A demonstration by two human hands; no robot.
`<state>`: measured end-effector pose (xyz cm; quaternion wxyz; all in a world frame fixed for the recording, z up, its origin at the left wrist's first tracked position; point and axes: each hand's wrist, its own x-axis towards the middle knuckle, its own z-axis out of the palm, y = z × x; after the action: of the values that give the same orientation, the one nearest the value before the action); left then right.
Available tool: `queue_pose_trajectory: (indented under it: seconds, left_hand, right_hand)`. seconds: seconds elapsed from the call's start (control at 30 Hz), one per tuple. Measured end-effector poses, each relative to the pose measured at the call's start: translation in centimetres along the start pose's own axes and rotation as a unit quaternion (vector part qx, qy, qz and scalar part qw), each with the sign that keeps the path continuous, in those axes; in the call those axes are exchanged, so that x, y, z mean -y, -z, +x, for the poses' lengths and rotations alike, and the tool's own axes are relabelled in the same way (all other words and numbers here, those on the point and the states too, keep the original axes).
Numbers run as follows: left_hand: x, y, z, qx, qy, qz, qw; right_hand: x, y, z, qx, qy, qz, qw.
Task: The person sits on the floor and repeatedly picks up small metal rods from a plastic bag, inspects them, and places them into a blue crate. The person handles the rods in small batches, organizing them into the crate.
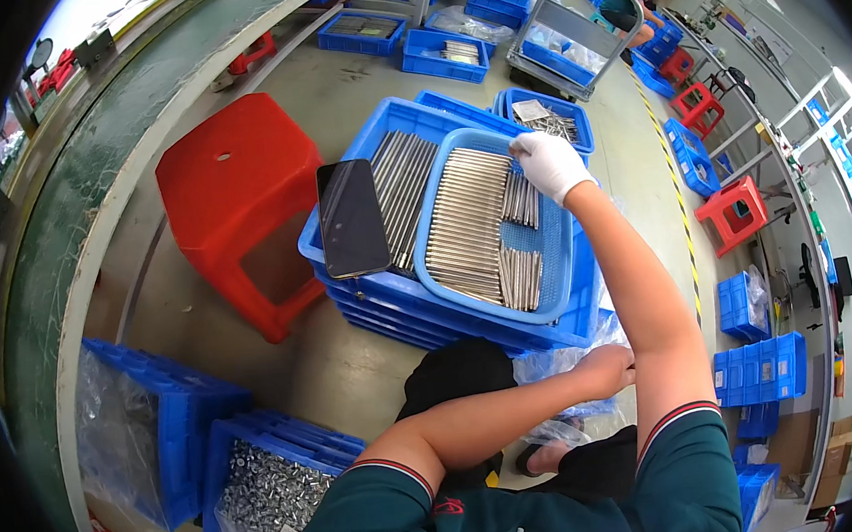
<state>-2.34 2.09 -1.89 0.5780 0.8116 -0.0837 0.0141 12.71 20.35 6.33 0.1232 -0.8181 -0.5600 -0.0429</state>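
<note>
Evidently, the stack of blue crates [375, 315] serves as a work stand; its position in front of the person's knees presumably keeps the contents within easy reach. A light-blue perforated basket [557, 256] sits on the top crate, toward the crate's right edge. From where I stand, the basket contents are arranged as follows. Bright metal rods [460, 218] fill the left part, laid side by side. An upper rod bundle [519, 202] lies near the right edge, below the upper right corner; a lower rod bundle [521, 278] lies toward the lower right corner. Bare perforated floor separates the two bundles. The parallel lay probably prevents rolling and keeps each group distinct.

Darker rods [407, 182] occupy the left side of the top crate, outside the basket, likely to avoid mixing. A smartphone [352, 219] overlaps the crate's left edge, possibly placed there for visibility.

The right hand [550, 164], in a white glove, is at the basket's upper right corner, just above the upper rod bundle. Its fingers are bent and drawn together; whether they grip anything cannot be told. The left hand [606, 370], bare, is beyond the crate's lower right corner, loosely curled, its fingertips hidden behind the right forearm [642, 279]; its grip cannot be determined.
</note>
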Motion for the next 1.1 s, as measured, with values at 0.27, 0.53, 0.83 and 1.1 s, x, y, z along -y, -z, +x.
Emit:
queue_pose_trajectory:
  seconds: [0.27, 0.53, 0.83, 1.1]
  left_hand:
    - [0.4, -0.9, 0.2, 0.002, -0.014, -0.043, 0.999]
    - [1.1, -1.8, 0.5, -0.033, -0.022, -0.029, 0.999]
    - [1.2, -0.9, 0.6, -0.025, 0.013, -0.045, 0.999]
    - [-0.9, 0.9, 0.7, 0.024, 0.141, -0.293, 0.945]
  right_hand:
    - [0.7, -0.1, -3.5, 0.145, 0.124, -0.19, 0.963]
    - [0.8, -1.0, -3.2, 0.093, 0.143, -0.194, 0.966]
    - [-2.6, 4.7, -8.3, -0.226, 0.176, -0.058, 0.956]
    - [-17.7, 2.4, -25.5, -0.237, -0.23, 0.022, 0.944]
